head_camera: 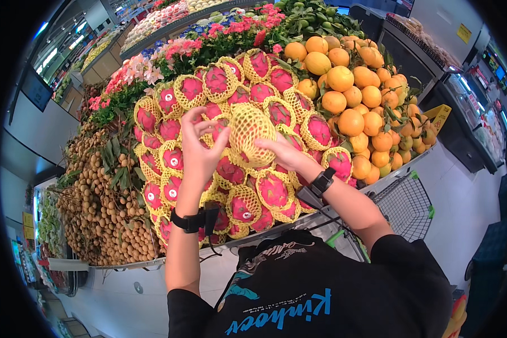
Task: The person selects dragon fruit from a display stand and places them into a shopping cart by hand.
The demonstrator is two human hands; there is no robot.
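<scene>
In my right hand [285,151] I hold a dragon fruit in a yellow foam net [251,133], raised over the pile. The net hides most of its skin; a little pink shows near the bottom. My left hand [205,141] is just left of the fruit, fingers apart and curved, with nothing in it. Below both hands lies a heap of pink dragon fruits [272,191], many in yellow foam nets and some bearing round stickers.
Longans on stems [110,207] are heaped at left, oranges [340,79] at right. Artificial flowers [169,55] line the back, with green citrus [317,19] beyond. A wire shopping cart [405,207] stands right of me, near a yellow floor sign [438,117].
</scene>
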